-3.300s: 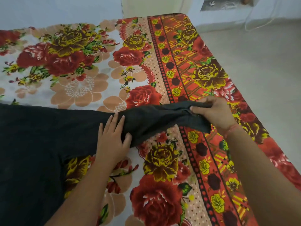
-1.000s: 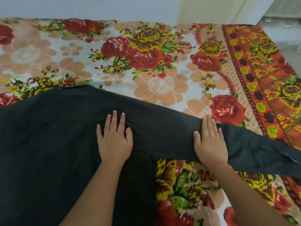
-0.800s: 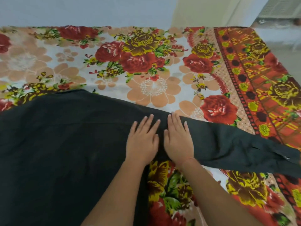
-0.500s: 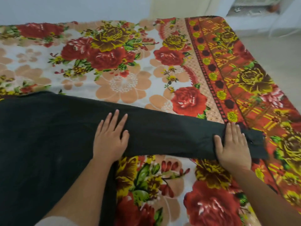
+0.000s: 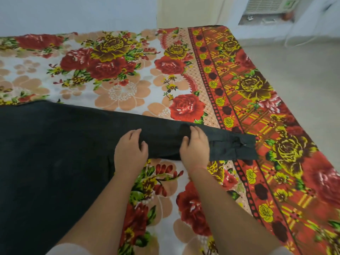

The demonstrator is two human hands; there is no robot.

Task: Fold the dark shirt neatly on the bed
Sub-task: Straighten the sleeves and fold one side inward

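The dark shirt (image 5: 46, 153) lies flat on the floral bed sheet (image 5: 125, 89), its body filling the left side. One long sleeve runs rightwards and ends in a buttoned cuff (image 5: 239, 148) near the sheet's red border. My left hand (image 5: 131, 150) sits where the sleeve meets the body, with its fingers curled into the fabric. A little to the right, my right hand (image 5: 196, 146) curls around the middle of the sleeve, thumb and fingers pinching the cloth. Both forearms reach in from the bottom edge.
The bed's right edge slopes down to a pale floor (image 5: 303, 74). A light wall (image 5: 73, 13) stands behind the bed. A white grilled unit (image 5: 266, 5) and a thin cable (image 5: 294, 39) are at the top right.
My right hand has slid left from the cuff to the middle of the sleeve. Both hands have gone from lying flat to curling into the fabric.
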